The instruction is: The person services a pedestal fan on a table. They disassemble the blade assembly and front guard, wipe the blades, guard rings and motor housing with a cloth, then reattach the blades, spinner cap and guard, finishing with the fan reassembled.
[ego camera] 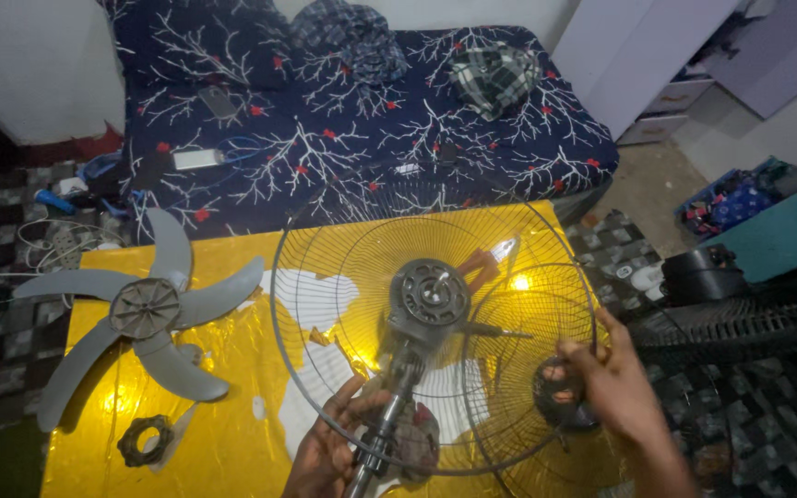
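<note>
A fan motor head [428, 300] on a metal pole stands tilted over a shiny yellow sheet [223, 406], with the rear wire grille [325, 249] around it. My left hand [325, 452] grips the pole just below the motor. My right hand [606, 378] holds the rim and hub area of a second wire grille [509, 369], leaning in front of the first. A grey five-blade fan blade [145, 309] lies flat to the left. A black round locking nut [145, 441] lies below it.
A bed with a dark blue patterned cover [371, 120], clothes and a phone lies behind. Cables and a power strip [62, 244] sit at the left. Another black fan [740, 318] stands at the right, next to a white cabinet [638, 65].
</note>
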